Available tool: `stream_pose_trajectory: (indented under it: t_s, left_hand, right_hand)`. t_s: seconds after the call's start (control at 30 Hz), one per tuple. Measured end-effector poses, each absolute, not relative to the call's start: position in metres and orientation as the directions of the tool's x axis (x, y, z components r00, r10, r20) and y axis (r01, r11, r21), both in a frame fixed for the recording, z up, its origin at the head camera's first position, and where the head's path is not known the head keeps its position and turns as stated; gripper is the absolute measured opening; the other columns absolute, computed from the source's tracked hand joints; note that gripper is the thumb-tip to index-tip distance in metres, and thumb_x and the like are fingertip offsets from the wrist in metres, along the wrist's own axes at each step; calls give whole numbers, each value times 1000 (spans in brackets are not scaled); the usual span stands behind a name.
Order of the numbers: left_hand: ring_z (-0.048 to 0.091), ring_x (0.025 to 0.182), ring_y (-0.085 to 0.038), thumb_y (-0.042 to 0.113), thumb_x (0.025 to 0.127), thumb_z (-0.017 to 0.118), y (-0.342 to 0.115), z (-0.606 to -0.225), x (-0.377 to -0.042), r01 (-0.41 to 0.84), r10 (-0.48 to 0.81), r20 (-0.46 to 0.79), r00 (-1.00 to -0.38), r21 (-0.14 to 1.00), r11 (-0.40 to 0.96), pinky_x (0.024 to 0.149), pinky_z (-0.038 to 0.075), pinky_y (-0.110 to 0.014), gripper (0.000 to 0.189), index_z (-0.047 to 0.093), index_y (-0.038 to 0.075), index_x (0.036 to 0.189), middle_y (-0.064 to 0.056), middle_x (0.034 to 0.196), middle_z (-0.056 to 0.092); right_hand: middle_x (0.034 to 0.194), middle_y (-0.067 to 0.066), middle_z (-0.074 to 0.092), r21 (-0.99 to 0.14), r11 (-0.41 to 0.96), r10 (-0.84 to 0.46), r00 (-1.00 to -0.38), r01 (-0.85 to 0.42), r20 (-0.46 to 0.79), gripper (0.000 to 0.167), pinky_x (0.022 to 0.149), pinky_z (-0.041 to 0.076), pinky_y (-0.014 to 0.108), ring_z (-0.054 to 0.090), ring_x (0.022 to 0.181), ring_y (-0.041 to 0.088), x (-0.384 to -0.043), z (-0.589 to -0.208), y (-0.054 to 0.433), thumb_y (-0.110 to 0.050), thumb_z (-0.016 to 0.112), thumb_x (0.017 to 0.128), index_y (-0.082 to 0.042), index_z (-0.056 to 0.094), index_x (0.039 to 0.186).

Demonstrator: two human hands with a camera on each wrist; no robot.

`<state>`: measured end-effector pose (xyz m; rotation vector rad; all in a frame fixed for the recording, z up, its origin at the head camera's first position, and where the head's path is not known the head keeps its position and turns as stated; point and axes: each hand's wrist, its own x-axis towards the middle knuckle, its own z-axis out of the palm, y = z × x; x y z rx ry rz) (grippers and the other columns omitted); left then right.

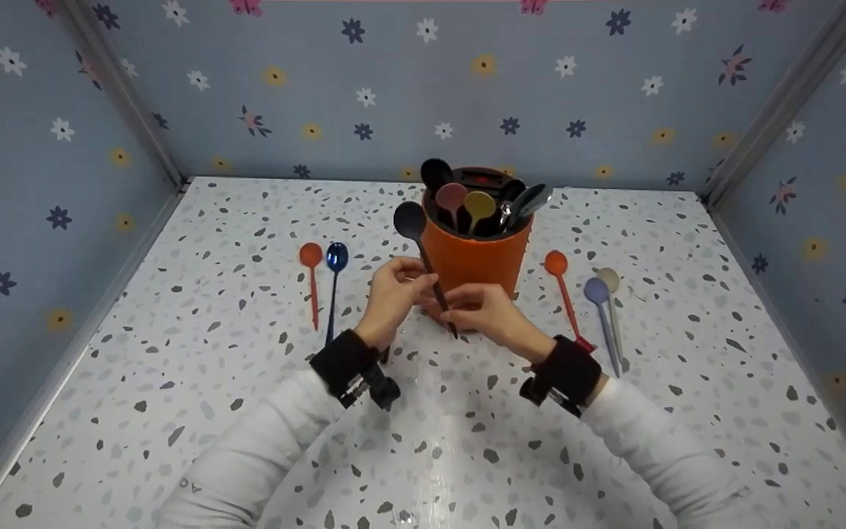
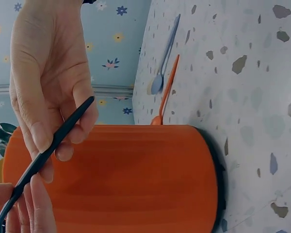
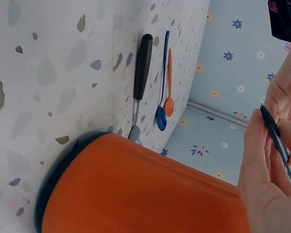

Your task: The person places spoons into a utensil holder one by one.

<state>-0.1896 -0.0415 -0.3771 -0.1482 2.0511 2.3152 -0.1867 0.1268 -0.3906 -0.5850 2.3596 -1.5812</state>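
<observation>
Tabletop (image 1: 232, 308), speckled like terrazzo and smooth in sheen, is bounded by flower-printed walls (image 1: 393, 66). Near its far edge an orange holder (image 1: 474, 261) is stood upright, its sides rounded and faintly ribbed, its rim and base dark; the broad base seems suited to bearing top-heavy contents.

In front of the holder, the left hand (image 1: 391, 297) and right hand (image 1: 489, 312) are brought close together. One black spoon (image 1: 410, 220) is held between them, tilted, bowl uppermost: its handle is pinched higher up by the left thumb and fingers, and lightly pinched near the lower end by the right. With two points of support, the slim handle can presumably be steadied or turned. It is matte, with a shallow round bowl and a tapering end.

To the left, a black-handled metal spoon (image 3: 143, 68), a glossy blue spoon (image 1: 337, 257) and a red-orange spoon (image 1: 311, 255) are laid apart; to the right, an orange spoon (image 1: 557, 263), then a lavender spoon (image 1: 596, 291) beside a cream spoon (image 1: 609, 279). Room around the holder is apparently kept by this spacing.

Inside the holder, pink (image 1: 452, 197), yellow (image 1: 479, 205), dark (image 1: 437, 174) and shiny metal (image 1: 533, 200) utensils are propped bowl-up, perhaps for easy recognition.
</observation>
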Motion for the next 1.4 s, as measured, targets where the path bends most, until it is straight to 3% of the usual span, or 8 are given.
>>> stream_pose_trajectory:
  t_s: [0.1, 0.33, 0.53, 0.9, 1.03, 1.17, 1.4]
  left_hand:
    - [60, 66, -7, -4, 89, 63, -41, -363, -191, -52, -38, -57, -998, 992, -117, 62, 56, -19, 14, 59, -4, 103, -4, 84, 60]
    - [59, 71, -7, -2, 91, 62, -39, -333, -199, 54, -35, 51, -998, 992, -113, 67, 56, -20, 17, 60, -5, 107, -5, 92, 61]
    - [59, 75, -9, -1, 91, 62, -39, -317, -205, 82, -39, 79, -996, 992, -94, 74, 58, -25, 21, 60, -5, 111, -5, 92, 61]
    - [60, 71, -11, -3, 93, 61, -37, -292, -215, 150, -49, 144, -988, 980, -135, 76, 61, -30, 21, 58, -5, 114, -6, 92, 61]
    - [61, 73, -11, -3, 93, 61, -34, -285, -220, 182, -56, 175, -983, 970, -162, 74, 61, -25, 22, 57, -6, 114, -8, 93, 61]
    - [61, 80, -13, -3, 94, 60, -31, -283, -223, 196, -58, 188, -980, 967, -164, 82, 61, -29, 24, 56, -6, 117, -11, 97, 61]
    - [61, 83, -14, -5, 94, 60, -27, -287, -231, 225, -62, 217, -974, 961, -162, 81, 61, -26, 23, 56, -7, 117, -11, 96, 61]
  right_hand:
    - [114, 27, 68, -918, 333, -440, -897, -214, 49, 25, 79, 53, 17, 65, 91, 12, -189, -377, 127, -4, 65, 92, 10, 68, 113]
    - [117, 28, 67, -932, 294, -390, -917, -211, 84, 27, 79, 57, 18, 65, 87, 3, -196, -349, 125, -4, 62, 95, 9, 66, 118]
    - [117, 27, 68, -925, 307, -361, -927, -222, 103, 28, 79, 57, 18, 66, 87, 5, -202, -332, 123, -3, 63, 95, 11, 65, 119]
    - [119, 26, 68, -916, 325, -311, -941, -235, 131, 27, 78, 58, 17, 65, 83, 1, -218, -305, 121, -1, 64, 94, 10, 66, 119]
    - [122, 26, 66, -912, 332, -283, -948, -241, 147, 30, 84, 59, 22, 69, 93, 13, -224, -296, 121, -1, 64, 94, 9, 65, 122]
    - [124, 25, 66, -889, 374, -252, -951, -264, 177, 31, 93, 58, 30, 67, 109, 31, -230, -293, 120, -3, 64, 94, 7, 64, 124]
    - [123, 25, 67, -862, 410, -194, -952, -296, 235, 29, 99, 55, 38, 65, 113, 33, -237, -296, 118, -3, 64, 94, 7, 66, 121]
